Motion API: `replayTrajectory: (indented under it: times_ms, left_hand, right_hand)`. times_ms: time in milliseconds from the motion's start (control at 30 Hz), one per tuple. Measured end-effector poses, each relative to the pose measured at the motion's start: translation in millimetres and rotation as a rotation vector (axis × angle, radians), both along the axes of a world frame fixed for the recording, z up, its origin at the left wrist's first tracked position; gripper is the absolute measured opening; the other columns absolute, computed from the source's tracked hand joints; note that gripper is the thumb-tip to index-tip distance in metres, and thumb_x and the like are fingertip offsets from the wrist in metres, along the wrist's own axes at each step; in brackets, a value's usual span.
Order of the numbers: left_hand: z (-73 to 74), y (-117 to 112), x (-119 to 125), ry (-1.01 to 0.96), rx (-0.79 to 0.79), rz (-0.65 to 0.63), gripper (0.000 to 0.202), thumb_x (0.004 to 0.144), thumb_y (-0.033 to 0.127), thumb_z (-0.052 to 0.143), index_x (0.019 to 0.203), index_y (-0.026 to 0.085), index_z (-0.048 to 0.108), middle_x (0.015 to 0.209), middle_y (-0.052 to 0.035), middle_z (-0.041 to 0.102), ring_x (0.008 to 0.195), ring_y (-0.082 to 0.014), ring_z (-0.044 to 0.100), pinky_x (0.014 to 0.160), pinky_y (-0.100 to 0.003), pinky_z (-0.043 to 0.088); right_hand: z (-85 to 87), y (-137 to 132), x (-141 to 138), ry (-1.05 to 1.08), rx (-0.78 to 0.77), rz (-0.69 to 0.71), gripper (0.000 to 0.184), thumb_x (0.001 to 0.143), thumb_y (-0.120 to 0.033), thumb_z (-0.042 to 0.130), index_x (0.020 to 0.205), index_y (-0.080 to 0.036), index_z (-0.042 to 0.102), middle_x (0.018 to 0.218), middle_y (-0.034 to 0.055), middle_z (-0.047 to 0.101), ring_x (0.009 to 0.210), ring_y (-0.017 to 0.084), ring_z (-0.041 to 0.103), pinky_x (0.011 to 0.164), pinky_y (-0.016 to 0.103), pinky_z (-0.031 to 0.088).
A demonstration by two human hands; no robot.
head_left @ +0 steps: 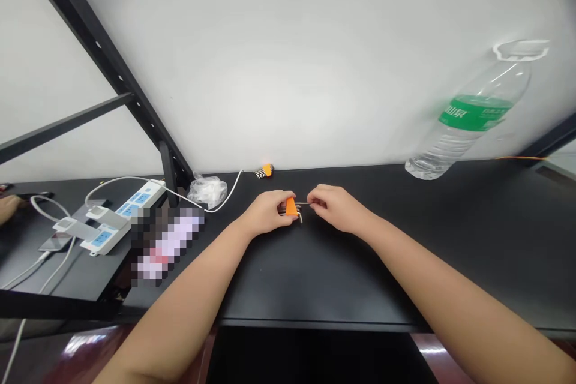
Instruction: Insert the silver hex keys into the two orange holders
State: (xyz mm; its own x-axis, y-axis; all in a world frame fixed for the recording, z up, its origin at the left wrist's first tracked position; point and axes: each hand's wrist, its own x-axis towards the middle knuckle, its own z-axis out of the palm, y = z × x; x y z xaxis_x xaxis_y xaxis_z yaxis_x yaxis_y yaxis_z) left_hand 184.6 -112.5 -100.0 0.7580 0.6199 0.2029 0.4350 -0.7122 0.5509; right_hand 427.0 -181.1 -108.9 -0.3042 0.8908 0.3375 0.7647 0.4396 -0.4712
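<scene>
Orange hex key set [291, 207], in left hand [269, 213], right hand [335, 208] pinching key [302, 204]

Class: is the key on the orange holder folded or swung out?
Swung out: a thin metal key sticks sideways from the orange holder toward the right hand, while the left hand holds the holder.

The hex keys [302, 204] look like bright, smooth metal, fanned from a smooth orange plastic holder [291, 207]. The desktop [342, 288] is matt black, the water bottle [463, 126] thin, ribbed clear plastic with a glossy green label [477, 113], the power strip [150, 194] smooth white plastic, and the crumpled bag [207, 191] shiny clear film.
</scene>
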Motion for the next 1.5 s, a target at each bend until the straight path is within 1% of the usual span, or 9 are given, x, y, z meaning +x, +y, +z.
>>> replayTrajectory:
  times_ms: [267, 433, 567, 767, 967, 1067, 1167, 1300, 1500]
  left_hand:
    - [3.8, -5.2, 3.4, -0.007, 0.003, -0.022, 0.032, 0.079, 0.033, 0.074, 0.108, 0.023, 0.067, 0.085, 0.0015, 0.062, 0.074, -0.0145, 0.056, 0.070, -0.025, 0.044]
    - [5.0, -9.7, 8.1, -0.026, 0.030, -0.057, 0.018, 0.081, 0.031, 0.072, 0.093, 0.021, 0.063, 0.080, 0.0017, 0.061, 0.073, -0.0145, 0.055, 0.069, -0.026, 0.042]
    - [5.1, -9.4, 5.9, -0.047, 0.019, -0.048, 0.020, 0.081, 0.030, 0.072, 0.097, 0.022, 0.064, 0.082, 0.0017, 0.062, 0.073, -0.0142, 0.055, 0.070, -0.026, 0.043]
    - [5.0, -8.2, 4.1, -0.036, 0.002, -0.059, 0.023, 0.081, 0.032, 0.073, 0.102, 0.023, 0.067, 0.082, 0.0022, 0.063, 0.073, -0.0139, 0.056, 0.069, -0.025, 0.044]
    - [-1.1, -4.5, 3.2, -0.044, -0.017, -0.034, 0.042, 0.080, 0.034, 0.075, 0.121, 0.024, 0.068, 0.093, -0.0011, 0.068, 0.080, -0.0165, 0.061, 0.075, -0.027, 0.049]
    - [-3.7, -2.7, 2.0, -0.038, -0.032, -0.031, 0.045, 0.080, 0.034, 0.075, 0.123, 0.024, 0.068, 0.094, -0.0017, 0.069, 0.082, -0.0172, 0.063, 0.077, -0.028, 0.051]
    - [-5.6, -1.0, 0.8, -0.047, -0.049, -0.014, 0.045, 0.080, 0.036, 0.076, 0.123, 0.023, 0.069, 0.097, -0.0026, 0.070, 0.083, -0.0172, 0.064, 0.078, -0.028, 0.052]
    - [-7.9, 0.8, 0.5, -0.041, -0.045, 0.008, 0.044, 0.079, 0.037, 0.076, 0.120, 0.022, 0.070, 0.093, -0.0018, 0.070, 0.078, -0.0162, 0.062, 0.075, -0.027, 0.051]
    - [-8.1, 1.1, 2.1, -0.027, -0.028, -0.004, 0.046, 0.080, 0.037, 0.076, 0.123, 0.023, 0.069, 0.094, -0.0016, 0.069, 0.081, -0.0163, 0.062, 0.076, -0.027, 0.050]
  right_hand:
    - [-1.0, -2.0, -5.3, 0.026, 0.058, 0.051, 0.021, 0.097, -0.015, 0.052, 0.095, -0.023, 0.071, 0.097, 0.0062, 0.067, 0.085, 0.020, 0.064, 0.077, 0.035, 0.051]
    - [2.0, -6.4, -20.2, 0.140, -0.003, 0.079, 0.020, 0.096, -0.014, 0.052, 0.096, -0.024, 0.070, 0.100, 0.0051, 0.069, 0.087, 0.019, 0.065, 0.078, 0.033, 0.052]
    - [-2.7, -3.4, -21.3, 0.216, -0.080, 0.025, 0.013, 0.094, -0.019, 0.058, 0.095, -0.024, 0.069, 0.093, 0.0019, 0.071, 0.080, 0.017, 0.065, 0.074, 0.032, 0.050]
    - [-3.4, -2.2, -18.2, 0.238, -0.154, 0.033, 0.017, 0.097, -0.023, 0.056, 0.095, -0.025, 0.073, 0.087, -0.0004, 0.074, 0.077, 0.017, 0.067, 0.073, 0.031, 0.051]
    - [-7.9, 5.7, 8.0, -0.060, -0.003, -0.067, 0.019, 0.097, -0.024, 0.056, 0.102, -0.024, 0.074, 0.107, 0.0062, 0.072, 0.095, 0.022, 0.067, 0.085, 0.035, 0.052]
    - [-15.0, 11.4, 23.1, -0.234, -0.042, -0.117, 0.019, 0.095, -0.021, 0.058, 0.104, -0.024, 0.074, 0.112, 0.0080, 0.069, 0.102, 0.024, 0.065, 0.088, 0.035, 0.051]
    - [-16.0, 12.4, 25.3, -0.336, -0.088, -0.115, 0.019, 0.096, -0.018, 0.054, 0.097, -0.022, 0.073, 0.107, 0.0078, 0.069, 0.100, 0.022, 0.065, 0.087, 0.032, 0.050]
    - [-8.0, 8.9, 14.9, -0.443, -0.119, -0.139, 0.015, 0.093, -0.018, 0.057, 0.090, -0.020, 0.071, 0.100, 0.0072, 0.068, 0.090, 0.020, 0.065, 0.078, 0.029, 0.047]
    - [0.5, 4.8, 5.2, -0.567, -0.093, -0.161, 0.014, 0.091, -0.018, 0.057, 0.086, -0.020, 0.070, 0.095, 0.0076, 0.067, 0.080, 0.020, 0.063, 0.071, 0.032, 0.043]
